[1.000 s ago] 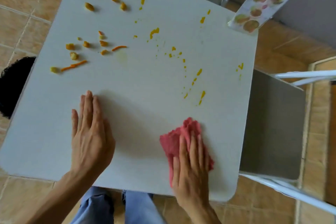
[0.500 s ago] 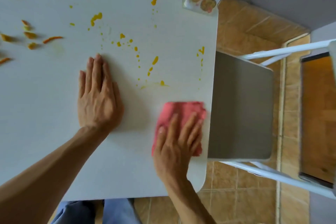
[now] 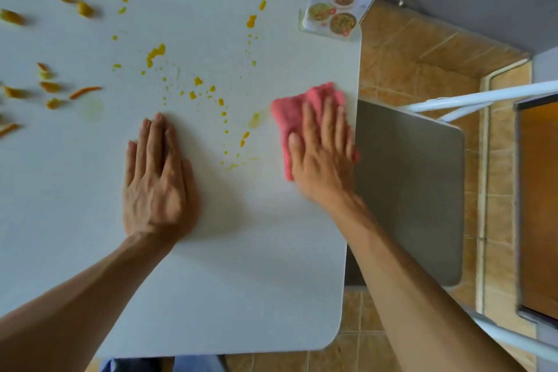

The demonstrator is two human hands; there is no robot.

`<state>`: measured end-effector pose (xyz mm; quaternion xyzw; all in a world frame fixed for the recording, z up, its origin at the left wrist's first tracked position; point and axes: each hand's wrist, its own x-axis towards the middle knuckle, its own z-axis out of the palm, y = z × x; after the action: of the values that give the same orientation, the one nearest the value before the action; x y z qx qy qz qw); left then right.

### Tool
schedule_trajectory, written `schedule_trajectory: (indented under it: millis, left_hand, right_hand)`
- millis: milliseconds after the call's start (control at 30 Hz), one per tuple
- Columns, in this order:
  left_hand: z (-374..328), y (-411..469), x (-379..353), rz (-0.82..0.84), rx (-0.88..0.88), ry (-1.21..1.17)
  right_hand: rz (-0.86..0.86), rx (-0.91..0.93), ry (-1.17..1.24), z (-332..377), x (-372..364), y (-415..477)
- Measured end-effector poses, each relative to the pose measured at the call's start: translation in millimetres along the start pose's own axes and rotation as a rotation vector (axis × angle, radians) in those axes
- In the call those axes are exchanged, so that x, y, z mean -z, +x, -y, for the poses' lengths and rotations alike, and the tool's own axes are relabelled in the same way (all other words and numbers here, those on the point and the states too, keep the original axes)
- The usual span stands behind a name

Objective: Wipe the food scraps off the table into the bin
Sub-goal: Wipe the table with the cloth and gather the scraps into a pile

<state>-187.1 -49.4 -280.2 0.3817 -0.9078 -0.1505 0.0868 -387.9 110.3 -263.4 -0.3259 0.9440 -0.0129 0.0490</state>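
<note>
A white square table (image 3: pixel 247 266) fills most of the view. My right hand (image 3: pixel 323 154) presses flat on a pink cloth (image 3: pixel 297 110) near the table's right edge. My left hand (image 3: pixel 158 178) lies flat, palm down, on the table's middle and holds nothing. Yellow sauce drops (image 3: pixel 196 90) speckle the surface between and beyond the hands. Orange food scraps (image 3: pixel 54 90) lie at the far left, with more (image 3: pixel 84 9) near the far edge. No bin is in view.
A menu card stand (image 3: pixel 341 0) sits at the table's far right corner. A grey chair seat (image 3: pixel 407 190) with white metal legs (image 3: pixel 483 96) stands right of the table, over a tan tiled floor (image 3: pixel 422 57). A wooden-fronted cabinet (image 3: pixel 537 205) lies at the right border.
My right hand slid the pink cloth away from me along the right edge, leaving a faint yellow smear. The view shifted, and my left hand stayed flat on the table.
</note>
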Motion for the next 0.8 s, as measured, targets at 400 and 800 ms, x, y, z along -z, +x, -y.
schedule_trajectory:
  millis: [400,800]
  left_hand:
    - [-1,0,3,0.003,0.003,0.014]
    - [-4,2,4,0.013,0.033,-0.011]
  right_hand:
    - [0.093,-0.226,0.079,-3,4,36]
    - [-0.052,-0.201,0.060,64,-5,26]
